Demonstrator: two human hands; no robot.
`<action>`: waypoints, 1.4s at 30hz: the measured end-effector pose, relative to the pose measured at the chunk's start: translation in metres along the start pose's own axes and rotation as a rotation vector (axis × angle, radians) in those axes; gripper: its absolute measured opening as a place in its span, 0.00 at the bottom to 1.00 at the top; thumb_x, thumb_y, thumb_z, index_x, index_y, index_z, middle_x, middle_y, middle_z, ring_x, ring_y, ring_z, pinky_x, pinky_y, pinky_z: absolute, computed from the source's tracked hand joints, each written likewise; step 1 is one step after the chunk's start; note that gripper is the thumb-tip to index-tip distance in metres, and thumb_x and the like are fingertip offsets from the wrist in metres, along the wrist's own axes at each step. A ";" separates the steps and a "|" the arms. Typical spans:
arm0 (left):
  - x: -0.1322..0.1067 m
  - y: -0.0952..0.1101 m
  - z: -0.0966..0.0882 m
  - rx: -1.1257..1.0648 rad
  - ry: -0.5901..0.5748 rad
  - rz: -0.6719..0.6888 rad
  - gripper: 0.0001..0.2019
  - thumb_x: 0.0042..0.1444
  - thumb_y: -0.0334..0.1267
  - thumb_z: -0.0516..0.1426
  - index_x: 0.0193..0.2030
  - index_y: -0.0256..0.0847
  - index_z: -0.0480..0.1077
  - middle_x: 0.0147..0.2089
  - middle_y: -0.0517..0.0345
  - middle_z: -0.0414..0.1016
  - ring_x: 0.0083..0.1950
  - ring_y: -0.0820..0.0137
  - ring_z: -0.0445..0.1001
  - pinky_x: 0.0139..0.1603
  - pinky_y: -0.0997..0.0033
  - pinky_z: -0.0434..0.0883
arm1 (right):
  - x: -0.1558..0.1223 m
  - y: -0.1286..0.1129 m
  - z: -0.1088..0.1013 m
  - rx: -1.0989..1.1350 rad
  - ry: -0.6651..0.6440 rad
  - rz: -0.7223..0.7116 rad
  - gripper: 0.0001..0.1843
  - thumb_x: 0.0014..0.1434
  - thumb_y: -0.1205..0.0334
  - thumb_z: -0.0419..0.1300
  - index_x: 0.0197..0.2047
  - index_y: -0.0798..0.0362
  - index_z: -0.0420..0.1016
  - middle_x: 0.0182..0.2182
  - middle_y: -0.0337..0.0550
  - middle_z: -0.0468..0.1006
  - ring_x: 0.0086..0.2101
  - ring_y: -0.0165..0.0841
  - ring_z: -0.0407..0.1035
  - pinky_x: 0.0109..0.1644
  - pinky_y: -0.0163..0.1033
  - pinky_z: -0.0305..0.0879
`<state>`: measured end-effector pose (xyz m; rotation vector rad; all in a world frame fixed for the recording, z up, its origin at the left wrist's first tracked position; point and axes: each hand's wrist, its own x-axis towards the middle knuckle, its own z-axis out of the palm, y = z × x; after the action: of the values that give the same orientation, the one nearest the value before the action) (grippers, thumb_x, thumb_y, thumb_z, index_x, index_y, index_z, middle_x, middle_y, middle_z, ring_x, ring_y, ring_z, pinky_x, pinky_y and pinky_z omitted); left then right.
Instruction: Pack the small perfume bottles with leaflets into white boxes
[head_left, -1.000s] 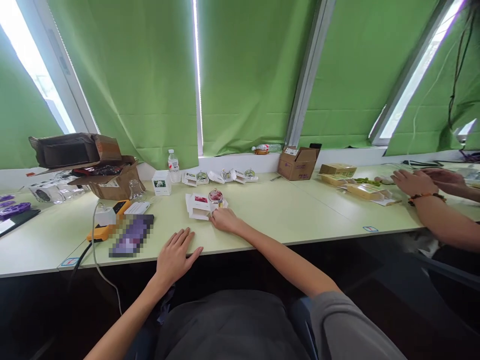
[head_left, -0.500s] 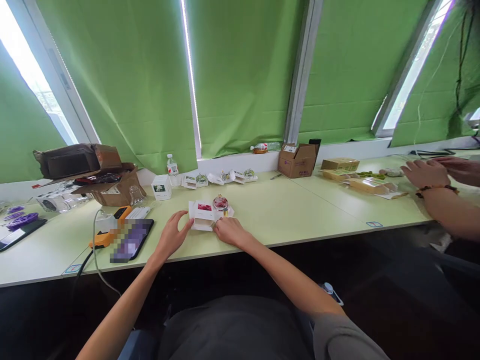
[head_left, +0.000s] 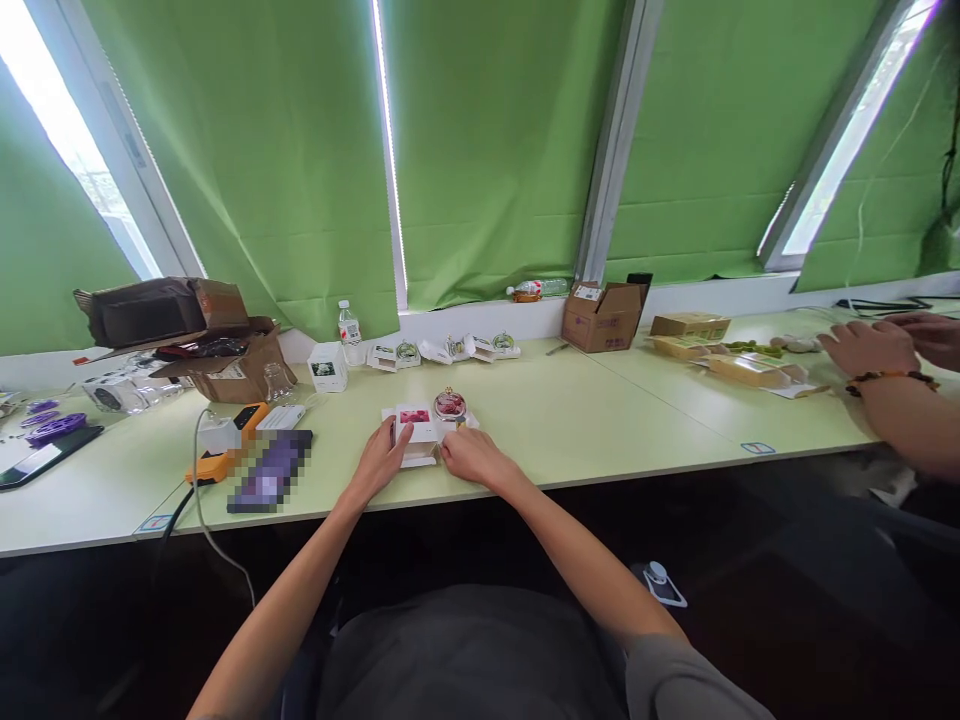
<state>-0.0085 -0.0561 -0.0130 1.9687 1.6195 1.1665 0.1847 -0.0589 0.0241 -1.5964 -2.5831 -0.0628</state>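
A small white cardboard box (head_left: 415, 432) with a pink-red picture on its panel lies at the near side of the table, an open end towards me. My left hand (head_left: 384, 455) grips its left side, thumb on the front panel. My right hand (head_left: 474, 456) is closed at the box's right edge with fingers curled under; the fingertips are partly hidden. Just behind that hand is a round, clear ornament (head_left: 450, 404) with red contents and a gold-coloured top. White card shows beneath it.
Several opened white boxes with green-filled round ornaments (head_left: 455, 348) line the back. A closed white box (head_left: 328, 367) stands by a bottle (head_left: 349, 330). To the left lie a phone (head_left: 271, 470) and cables. Cardboard boxes (head_left: 602, 318) stand behind; a co-worker's hands (head_left: 874, 350) are at right.
My left hand has moved right and closed on the box's left side; before, its fingers were spread beside it. My right hand stays at the box's right edge. The view has shifted slightly.
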 end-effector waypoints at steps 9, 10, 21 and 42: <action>0.003 -0.007 0.001 0.043 0.008 -0.002 0.29 0.59 0.56 0.53 0.61 0.37 0.63 0.58 0.43 0.73 0.58 0.57 0.72 0.55 0.62 0.68 | 0.006 0.010 -0.002 0.094 0.009 0.012 0.21 0.67 0.57 0.45 0.40 0.53 0.79 0.41 0.53 0.80 0.42 0.41 0.74 0.41 0.38 0.62; 0.004 -0.008 0.001 0.049 0.009 0.005 0.29 0.60 0.56 0.52 0.60 0.37 0.63 0.58 0.43 0.73 0.58 0.57 0.72 0.55 0.62 0.68 | 0.007 0.009 -0.002 0.094 0.005 0.014 0.21 0.67 0.57 0.45 0.40 0.53 0.79 0.42 0.53 0.80 0.42 0.41 0.74 0.41 0.38 0.61; 0.008 -0.011 0.001 -0.040 0.093 -0.029 0.24 0.58 0.51 0.55 0.56 0.38 0.68 0.52 0.42 0.77 0.55 0.56 0.74 0.53 0.59 0.69 | 0.015 0.010 0.010 0.276 0.059 -0.018 0.29 0.69 0.48 0.43 0.30 0.56 0.75 0.31 0.47 0.79 0.33 0.34 0.70 0.34 0.35 0.54; -0.001 0.003 0.001 -0.512 0.191 0.078 0.28 0.56 0.48 0.60 0.61 0.41 0.59 0.57 0.41 0.73 0.53 0.58 0.76 0.50 0.57 0.74 | 0.022 0.018 0.012 0.879 0.068 -0.018 0.19 0.63 0.50 0.55 0.29 0.57 0.74 0.27 0.43 0.76 0.15 0.24 0.64 0.16 0.31 0.60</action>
<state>-0.0057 -0.0576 -0.0113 1.6374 1.1694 1.6474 0.1905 -0.0306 0.0145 -1.1811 -2.0716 0.8633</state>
